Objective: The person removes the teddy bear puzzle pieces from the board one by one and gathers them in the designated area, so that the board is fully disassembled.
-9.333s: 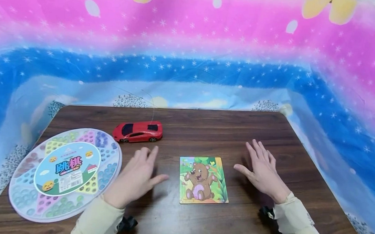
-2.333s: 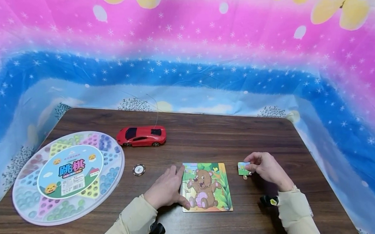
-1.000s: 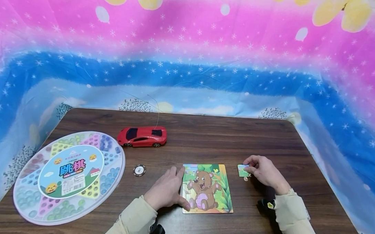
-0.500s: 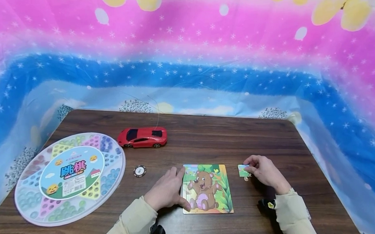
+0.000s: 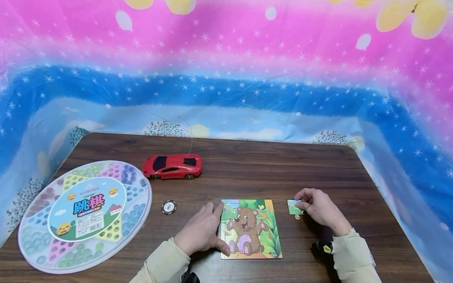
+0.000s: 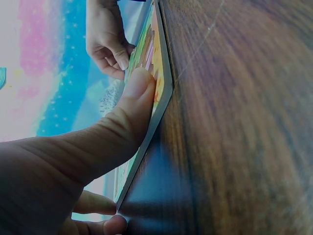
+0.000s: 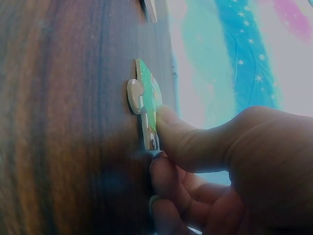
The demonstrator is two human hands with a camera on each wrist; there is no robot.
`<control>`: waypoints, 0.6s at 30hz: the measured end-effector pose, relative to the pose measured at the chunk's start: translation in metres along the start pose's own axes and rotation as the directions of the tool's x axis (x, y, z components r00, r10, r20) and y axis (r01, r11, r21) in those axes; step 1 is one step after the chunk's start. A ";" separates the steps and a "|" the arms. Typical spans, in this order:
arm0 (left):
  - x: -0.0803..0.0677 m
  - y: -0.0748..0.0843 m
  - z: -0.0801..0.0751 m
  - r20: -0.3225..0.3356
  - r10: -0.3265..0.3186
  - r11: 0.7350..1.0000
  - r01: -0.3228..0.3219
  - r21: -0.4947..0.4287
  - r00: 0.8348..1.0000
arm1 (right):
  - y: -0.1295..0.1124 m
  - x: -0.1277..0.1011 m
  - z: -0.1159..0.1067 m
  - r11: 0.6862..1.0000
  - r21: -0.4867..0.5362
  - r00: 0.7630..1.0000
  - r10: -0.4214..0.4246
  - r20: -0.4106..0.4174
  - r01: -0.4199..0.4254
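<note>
A bear jigsaw board (image 5: 252, 230) lies flat on the brown table (image 5: 250, 165). My left hand (image 5: 214, 229) rests against its left edge. In the left wrist view the thumb (image 6: 132, 103) presses on the board's rim (image 6: 164, 73). Just right of the board's top corner, my right hand (image 5: 303, 203) pinches a small green puzzle piece (image 5: 293, 205). The right wrist view shows the thumb (image 7: 176, 132) on top of the piece (image 7: 146, 100), which sits on the table, with the other fingers curled beneath.
A red toy car (image 5: 173, 166) stands behind the board. A round checkers game box (image 5: 84, 215) fills the table's left side, with a black-and-white chip (image 5: 169, 207) beside it. Starry pink and blue cloth surrounds the table.
Nothing has visibly moved over the last second. Nine seconds ago both hands lay open beside the whole board; now a piece is out at the right and a chip lies on the table.
</note>
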State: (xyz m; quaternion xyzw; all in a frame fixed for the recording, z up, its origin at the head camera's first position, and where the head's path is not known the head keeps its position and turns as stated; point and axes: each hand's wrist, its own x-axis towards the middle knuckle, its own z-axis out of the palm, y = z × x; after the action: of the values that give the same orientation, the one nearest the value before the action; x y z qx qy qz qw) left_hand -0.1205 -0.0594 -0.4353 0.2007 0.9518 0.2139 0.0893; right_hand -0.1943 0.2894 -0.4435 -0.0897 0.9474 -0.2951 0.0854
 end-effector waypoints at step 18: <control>0.000 -0.001 0.001 -0.015 0.015 1.000 -0.015 0.003 1.000 | 0.000 0.000 0.002 1.000 -0.009 1.000 -0.001 -0.020 0.001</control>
State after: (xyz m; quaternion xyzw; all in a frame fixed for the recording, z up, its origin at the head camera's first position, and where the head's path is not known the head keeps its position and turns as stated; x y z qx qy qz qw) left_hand -0.1204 -0.0601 -0.4363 0.2063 0.9513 0.2145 0.0800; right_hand -0.1938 0.2879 -0.4452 -0.0877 0.9495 -0.2918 0.0753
